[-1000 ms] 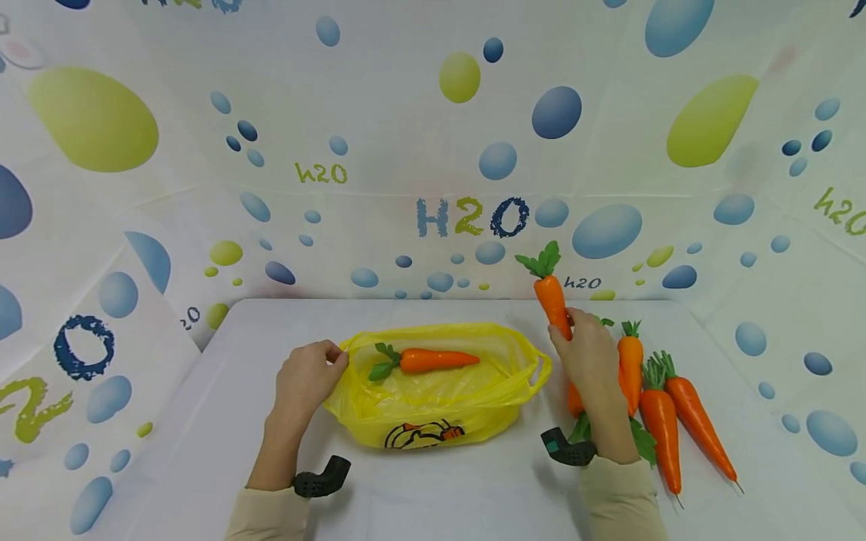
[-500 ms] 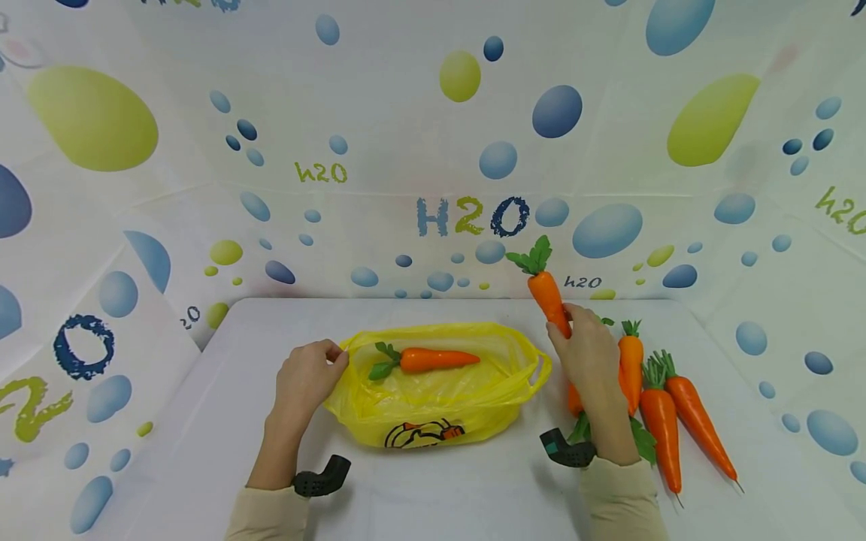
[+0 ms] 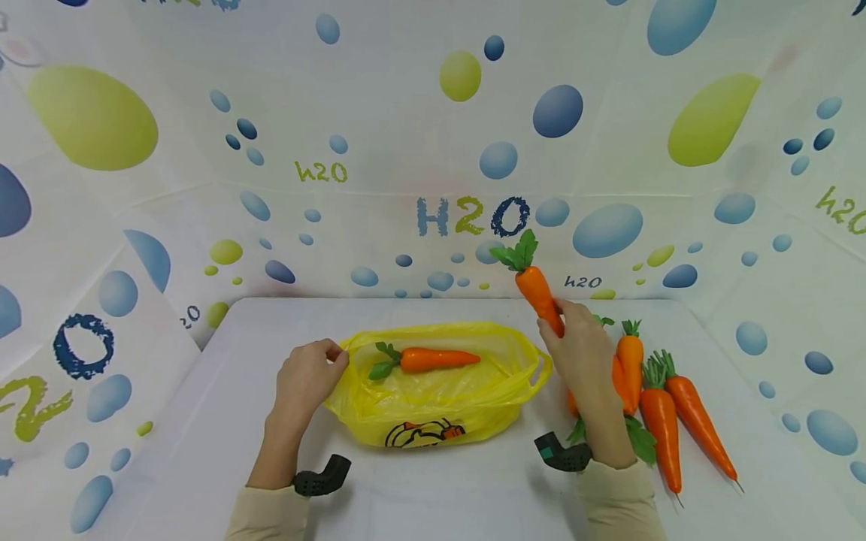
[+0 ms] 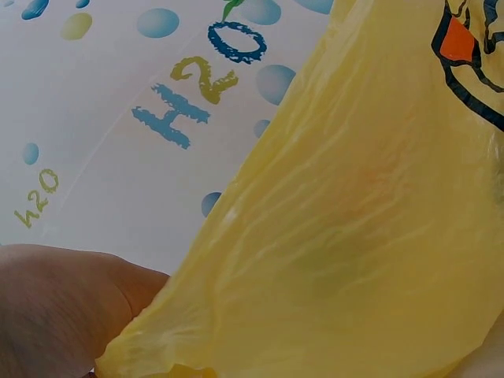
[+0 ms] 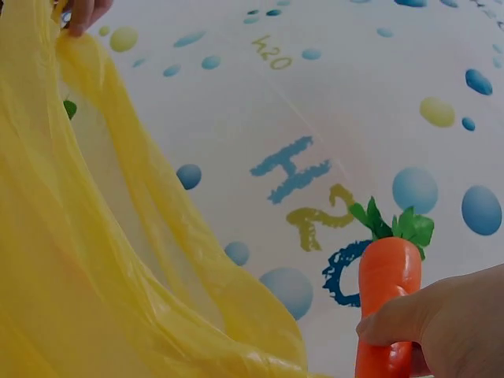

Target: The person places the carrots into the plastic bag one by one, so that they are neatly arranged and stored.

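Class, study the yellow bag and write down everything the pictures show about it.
The yellow bag looks like thin, crinkled, slightly see-through plastic. It sits on the white table, its wide mouth open, with a loop handle showing at its right end and a black-outlined print with an orange patch on its near side. The person's left hand pinches its left end. One orange carrot lies inside, its green leaves toward that hand. The bag's underside is hidden.
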The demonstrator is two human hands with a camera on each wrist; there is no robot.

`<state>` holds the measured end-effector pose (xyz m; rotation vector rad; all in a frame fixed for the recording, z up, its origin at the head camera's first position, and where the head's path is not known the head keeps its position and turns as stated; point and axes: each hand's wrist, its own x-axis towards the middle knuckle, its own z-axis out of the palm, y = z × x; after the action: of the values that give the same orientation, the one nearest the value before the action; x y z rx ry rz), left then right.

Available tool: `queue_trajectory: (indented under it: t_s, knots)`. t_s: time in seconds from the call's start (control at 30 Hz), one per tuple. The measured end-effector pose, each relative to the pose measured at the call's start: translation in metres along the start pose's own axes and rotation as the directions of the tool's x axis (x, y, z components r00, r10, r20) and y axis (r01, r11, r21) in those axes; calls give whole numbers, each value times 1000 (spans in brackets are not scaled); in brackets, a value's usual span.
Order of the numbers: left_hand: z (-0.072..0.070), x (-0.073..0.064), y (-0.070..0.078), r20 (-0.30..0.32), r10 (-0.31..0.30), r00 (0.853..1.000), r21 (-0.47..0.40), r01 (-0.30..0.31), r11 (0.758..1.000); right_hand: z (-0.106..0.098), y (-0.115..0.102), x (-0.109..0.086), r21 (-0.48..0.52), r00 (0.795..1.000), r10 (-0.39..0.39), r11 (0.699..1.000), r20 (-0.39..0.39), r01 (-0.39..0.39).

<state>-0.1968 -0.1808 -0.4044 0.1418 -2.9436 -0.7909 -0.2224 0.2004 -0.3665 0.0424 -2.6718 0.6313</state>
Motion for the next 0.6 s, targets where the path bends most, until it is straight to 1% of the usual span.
queue_trajectory:
  t_s: [0.17,0.33,0.43,0.6]
  knots:
    - [1,1,-1,1,0,1000,-4,0,1000,2,-5,-1,5,999,-49,999,-20,49]
    - [0,1,0,-4,1,1000,-6,-1,1000,5,-9,-3,16,997,-75,997,-34,75]
    - [0,0,0,-8,-1,1000,-9,1,1000,6,-11,-4,32,992,-110,993,-68,112]
    - [0,-1,0,-8,-3,1000,-9,3,1000,7,-12,-4,42,975,-176,982,-139,183]
